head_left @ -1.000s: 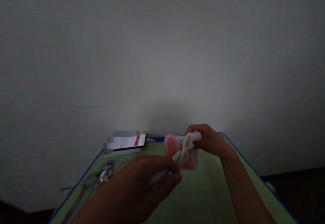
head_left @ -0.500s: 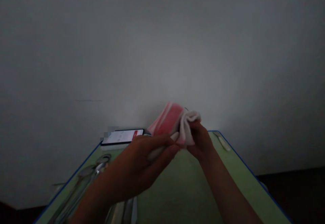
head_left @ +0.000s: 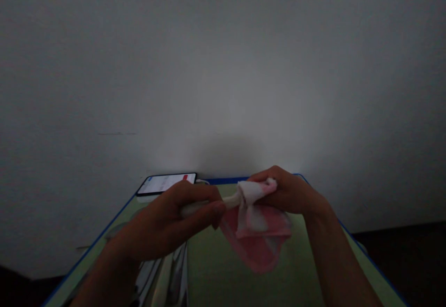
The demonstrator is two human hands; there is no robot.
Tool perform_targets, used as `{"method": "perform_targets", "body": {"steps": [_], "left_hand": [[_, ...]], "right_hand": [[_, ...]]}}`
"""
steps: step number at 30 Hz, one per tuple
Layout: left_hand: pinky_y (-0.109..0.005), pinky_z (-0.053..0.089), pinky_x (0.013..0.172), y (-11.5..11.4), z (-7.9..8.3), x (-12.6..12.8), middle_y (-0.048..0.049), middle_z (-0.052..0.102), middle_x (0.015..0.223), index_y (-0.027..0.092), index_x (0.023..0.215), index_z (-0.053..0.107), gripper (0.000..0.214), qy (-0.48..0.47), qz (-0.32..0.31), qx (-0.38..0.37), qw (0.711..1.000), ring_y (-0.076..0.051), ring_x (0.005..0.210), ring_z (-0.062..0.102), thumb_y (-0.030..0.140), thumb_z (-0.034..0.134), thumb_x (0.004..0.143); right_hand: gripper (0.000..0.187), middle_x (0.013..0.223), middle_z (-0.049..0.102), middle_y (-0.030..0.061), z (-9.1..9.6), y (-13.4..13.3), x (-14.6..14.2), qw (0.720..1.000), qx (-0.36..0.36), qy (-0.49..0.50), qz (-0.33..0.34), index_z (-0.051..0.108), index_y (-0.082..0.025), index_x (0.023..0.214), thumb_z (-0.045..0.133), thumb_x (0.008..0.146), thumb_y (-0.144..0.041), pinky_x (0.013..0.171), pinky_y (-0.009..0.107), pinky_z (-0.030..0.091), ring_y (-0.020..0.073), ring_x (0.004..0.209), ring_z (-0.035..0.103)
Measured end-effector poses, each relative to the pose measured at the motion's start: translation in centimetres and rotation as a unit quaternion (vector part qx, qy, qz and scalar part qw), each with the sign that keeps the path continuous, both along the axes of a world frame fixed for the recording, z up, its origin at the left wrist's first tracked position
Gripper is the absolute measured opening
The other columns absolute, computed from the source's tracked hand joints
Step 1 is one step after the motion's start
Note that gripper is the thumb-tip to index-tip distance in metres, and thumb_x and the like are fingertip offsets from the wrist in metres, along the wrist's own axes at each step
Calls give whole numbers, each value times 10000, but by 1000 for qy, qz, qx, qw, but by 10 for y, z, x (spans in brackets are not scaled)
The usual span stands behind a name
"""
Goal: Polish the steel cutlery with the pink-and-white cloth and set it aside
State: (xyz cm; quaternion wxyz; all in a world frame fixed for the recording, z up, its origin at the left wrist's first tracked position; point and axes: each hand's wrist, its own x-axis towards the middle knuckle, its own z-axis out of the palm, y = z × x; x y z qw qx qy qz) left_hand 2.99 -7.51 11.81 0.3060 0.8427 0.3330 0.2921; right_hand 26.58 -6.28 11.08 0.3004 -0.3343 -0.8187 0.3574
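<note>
My left hand (head_left: 170, 221) is closed round the handle of a pale utensil (head_left: 230, 201) that points right. The utensil's far end is wrapped in a pink and white cloth (head_left: 259, 232), so I cannot tell what kind it is. My right hand (head_left: 289, 191) pinches the bunched white part of the cloth round that end. The rest of the cloth hangs down pink below both hands, above the green table (head_left: 226, 279).
A lit phone (head_left: 167, 182) lies at the table's far left edge against the grey wall. Several metal utensils (head_left: 170, 274) lie on the table under my left forearm. The table has a blue rim (head_left: 101, 232). The room is dim.
The cloth was held up above the hands half a second ago; now it hangs below them. Both hands dropped slightly and my right hand turned over the wrapped end.
</note>
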Motion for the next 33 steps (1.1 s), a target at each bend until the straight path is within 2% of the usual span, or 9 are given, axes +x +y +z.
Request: {"method": "perform_targets", "body": {"steps": [4, 7, 13, 16, 18, 22, 24, 29, 33], "left_hand": [[-177, 386, 464, 0, 10, -1, 25, 532, 521, 192, 581, 603, 234, 1, -9, -25, 1000, -105, 497, 484, 295, 518, 774], [-173, 367, 447, -4, 17, 2, 30, 498, 499, 184, 550, 575, 266, -16, -2, -43, 999, -95, 480, 454, 318, 510, 771], [-157, 289, 403, 0, 14, 0, 52, 390, 496, 165, 590, 535, 314, -70, 54, 17, 996, -70, 455, 351, 352, 461, 831], [-155, 306, 430, 4, 10, 2, 49, 428, 550, 169, 679, 561, 286, -66, 89, 70, 991, -73, 494, 366, 345, 435, 865], [-151, 320, 449, 3, 10, 5, 47, 465, 573, 170, 702, 573, 267, -49, 88, 82, 992, -74, 516, 391, 331, 441, 870], [-151, 359, 485, -3, 11, 8, 42, 525, 609, 181, 732, 592, 244, 20, 16, 27, 999, -82, 541, 448, 314, 443, 872], [-159, 393, 539, -4, 11, 6, 36, 581, 670, 204, 806, 620, 223, 62, -34, 1, 997, -94, 590, 502, 305, 435, 878], [-167, 415, 606, 5, 4, -5, 37, 639, 749, 241, 879, 638, 210, 99, -47, 14, 994, -105, 658, 562, 282, 432, 885], [-167, 418, 658, 8, 1, -13, 51, 662, 809, 270, 909, 633, 187, 106, -42, 24, 993, -109, 722, 591, 276, 448, 885]], "right_hand": [[105, 617, 520, -47, 2, -1, -5, 998, 15, -47, 29, 606, -153, 739, 516, 701, -116, 487, 165, 306, 63, 551, 392], [76, 629, 522, -43, 0, 0, -8, 999, 11, -31, 37, 604, -152, 754, 535, 723, -162, 489, 166, 312, 62, 550, 389], [157, 634, 520, -18, -11, 6, -23, 990, -15, 127, -52, 603, -128, 736, 547, 749, -274, 509, 185, 335, 81, 579, 429], [197, 703, 558, 3, -22, 13, -30, 973, -38, 208, -94, 610, -126, 795, 555, 753, -310, 556, 204, 362, 96, 625, 470], [204, 722, 565, 7, -28, 17, -28, 969, -53, 225, -86, 607, -128, 796, 559, 754, -321, 572, 210, 368, 98, 637, 478], [145, 619, 512, -30, -25, 18, -11, 991, -75, 106, -8, 590, -122, 728, 574, 731, -267, 520, 194, 329, 75, 564, 420], [91, 611, 507, -38, -18, 14, -3, 999, -49, 19, 10, 590, -121, 720, 543, 731, -198, 513, 188, 314, 71, 563, 411], [125, 694, 593, -15, 5, -6, -8, 989, 96, -74, -88, 613, -129, 758, 489, 740, -126, 556, 191, 326, 80, 621, 467], [157, 705, 622, -18, 14, -20, -17, 979, 124, -80, -139, 632, -147, 798, 488, 741, -119, 557, 190, 326, 79, 621, 501]]}}
